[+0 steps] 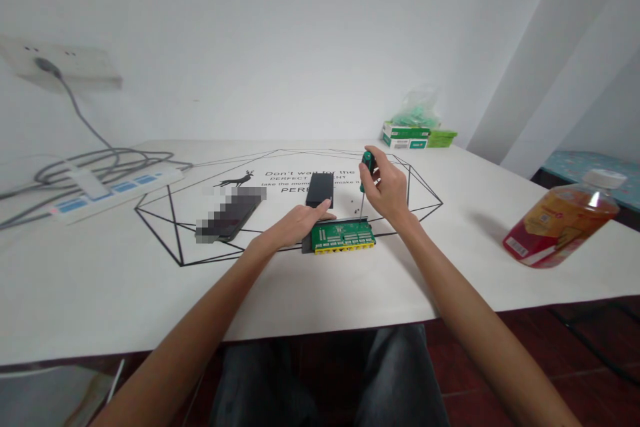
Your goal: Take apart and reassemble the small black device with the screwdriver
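A green circuit board with a row of yellow connectors along its near edge lies on the white table, with a dark plate partly under it. My right hand is closed round the green handle of a screwdriver, held upright with its tip at the board's upper right part. At the board's upper left, my left hand has its fingers extended, touching near the board's edge and a black box behind it. A few tiny dark pieces, perhaps screws, lie between the box and the screwdriver.
A phone, partly pixelated, lies left of the board. Further left are a power strip and coiled grey cable. An orange-filled bottle stands at the right. Green-and-white boxes with a plastic bag sit at the back right.
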### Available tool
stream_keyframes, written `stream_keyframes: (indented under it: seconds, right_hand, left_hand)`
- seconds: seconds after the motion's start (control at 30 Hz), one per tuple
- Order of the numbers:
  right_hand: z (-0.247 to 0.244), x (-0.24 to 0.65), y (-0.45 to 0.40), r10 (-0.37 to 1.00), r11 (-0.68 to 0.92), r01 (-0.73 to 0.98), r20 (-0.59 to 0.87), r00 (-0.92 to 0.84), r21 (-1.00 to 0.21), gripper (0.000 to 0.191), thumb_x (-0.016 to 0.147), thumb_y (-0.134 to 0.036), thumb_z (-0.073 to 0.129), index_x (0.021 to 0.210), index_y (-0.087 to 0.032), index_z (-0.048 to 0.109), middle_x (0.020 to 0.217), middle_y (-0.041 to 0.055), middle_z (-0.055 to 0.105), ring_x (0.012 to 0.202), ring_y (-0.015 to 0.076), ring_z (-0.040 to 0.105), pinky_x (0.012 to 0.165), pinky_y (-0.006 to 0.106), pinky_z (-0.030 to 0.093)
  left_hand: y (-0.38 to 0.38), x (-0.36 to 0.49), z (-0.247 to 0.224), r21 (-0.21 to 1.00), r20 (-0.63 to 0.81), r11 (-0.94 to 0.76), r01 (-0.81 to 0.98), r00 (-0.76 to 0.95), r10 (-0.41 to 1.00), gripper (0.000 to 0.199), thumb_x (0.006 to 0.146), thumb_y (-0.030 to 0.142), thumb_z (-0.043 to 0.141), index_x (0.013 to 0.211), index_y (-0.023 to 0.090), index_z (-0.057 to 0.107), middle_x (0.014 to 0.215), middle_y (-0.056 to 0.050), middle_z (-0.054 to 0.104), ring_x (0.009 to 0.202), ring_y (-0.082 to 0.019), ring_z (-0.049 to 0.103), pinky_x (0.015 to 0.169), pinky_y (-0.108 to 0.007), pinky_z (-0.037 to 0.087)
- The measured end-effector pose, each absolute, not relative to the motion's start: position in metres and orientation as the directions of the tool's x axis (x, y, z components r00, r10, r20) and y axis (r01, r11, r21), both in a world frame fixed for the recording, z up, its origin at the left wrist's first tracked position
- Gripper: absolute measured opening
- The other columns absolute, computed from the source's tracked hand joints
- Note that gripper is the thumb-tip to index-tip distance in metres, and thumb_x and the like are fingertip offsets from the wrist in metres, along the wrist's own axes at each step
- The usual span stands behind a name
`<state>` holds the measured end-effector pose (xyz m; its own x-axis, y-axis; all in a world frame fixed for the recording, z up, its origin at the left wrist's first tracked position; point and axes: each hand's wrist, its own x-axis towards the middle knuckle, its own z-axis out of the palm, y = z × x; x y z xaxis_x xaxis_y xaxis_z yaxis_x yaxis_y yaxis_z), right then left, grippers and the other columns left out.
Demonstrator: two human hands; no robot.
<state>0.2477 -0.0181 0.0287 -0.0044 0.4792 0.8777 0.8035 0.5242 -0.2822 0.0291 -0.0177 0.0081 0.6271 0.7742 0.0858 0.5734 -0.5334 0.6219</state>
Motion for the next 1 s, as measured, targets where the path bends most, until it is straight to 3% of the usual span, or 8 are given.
stream_keyframes:
  seconds: [0.23,0.37,0.47,0.57,0.67,0.8,1.0]
  right_hand:
    - [0.029,0.248,-0.018,0.458,0.5,0.83,0.889,-0.012,-0.246,0.039,0.089,-0.043,0.05,0.121,-0.02,0.054,0.089,0.0049,0.068,0.052,0.0108,0.053,0.054,0.027,0.043]
    - [0.03,0.247,-0.021,0.471,0.522,0.809,0.882,-0.008,-0.271,0.036,0.093,-0.035,0.043,0.125,-0.019,0.051,0.091,0.0051,0.069,0.054,0.0108,0.057,0.056,0.027,0.045]
    - [0.03,0.246,-0.021,0.457,0.499,0.826,0.89,0.007,-0.263,0.038,0.091,-0.037,0.047,0.124,-0.019,0.052,0.087,0.0043,0.069,0.052,0.0113,0.055,0.055,0.027,0.044]
    - [0.031,0.246,-0.021,0.447,0.497,0.833,0.894,-0.006,-0.243,0.038,0.089,-0.041,0.05,0.12,-0.02,0.054,0.092,0.0053,0.069,0.052,0.0107,0.054,0.055,0.027,0.044]
    - [0.03,0.246,-0.021,0.457,0.512,0.821,0.889,-0.011,-0.253,0.036,0.091,-0.036,0.046,0.123,-0.02,0.052,0.091,0.0051,0.069,0.052,0.0111,0.054,0.055,0.027,0.044]
    - [0.031,0.246,-0.022,0.451,0.494,0.835,0.892,-0.008,-0.242,0.039,0.088,-0.04,0.051,0.123,-0.021,0.052,0.086,0.0036,0.068,0.053,0.0123,0.054,0.054,0.027,0.044]
    - [0.033,0.245,-0.026,0.472,0.535,0.806,0.881,-0.037,-0.253,0.036,0.092,-0.033,0.043,0.125,-0.02,0.051,0.095,0.0059,0.068,0.055,0.0114,0.054,0.055,0.027,0.044]
  left_hand:
    - [-0.011,0.02,0.008,0.468,0.257,-0.617,0.633,0.571,0.78,0.065,0.094,0.057,0.025,0.104,0.013,0.072,0.101,-0.011,0.074,0.103,-0.026,0.064,0.095,-0.034,0.041]
    - [-0.01,0.017,0.016,0.465,0.329,-0.52,0.716,0.405,0.853,0.071,0.095,0.055,0.017,0.09,0.016,0.076,0.086,-0.007,0.076,0.095,-0.022,0.067,0.094,-0.032,0.043]
    - [-0.012,0.015,0.022,0.473,0.307,-0.495,0.729,0.389,0.868,0.068,0.094,0.058,0.023,0.086,0.017,0.077,0.082,-0.006,0.075,0.089,-0.022,0.067,0.089,-0.033,0.044]
    - [-0.016,0.016,0.024,0.455,0.207,-0.568,0.685,0.539,0.816,0.058,0.082,0.066,0.048,0.104,0.019,0.073,0.095,-0.007,0.074,0.091,-0.024,0.065,0.085,-0.032,0.045]
    - [-0.023,0.02,0.022,0.43,0.12,-0.65,0.626,0.674,0.729,0.084,0.062,0.067,0.069,0.131,0.021,0.057,0.116,-0.01,0.067,0.102,-0.028,0.061,0.087,-0.033,0.044]
    - [-0.027,0.027,0.014,0.372,0.133,-0.719,0.587,0.733,0.668,0.101,0.058,0.067,0.072,0.143,0.023,0.04,0.128,-0.012,0.058,0.111,-0.031,0.055,0.095,-0.037,0.04]
    - [-0.026,0.031,0.008,0.33,0.15,-0.75,0.573,0.752,0.641,0.1,0.06,0.067,0.071,0.143,0.021,0.039,0.123,-0.013,0.058,0.111,-0.031,0.053,0.094,-0.037,0.039]
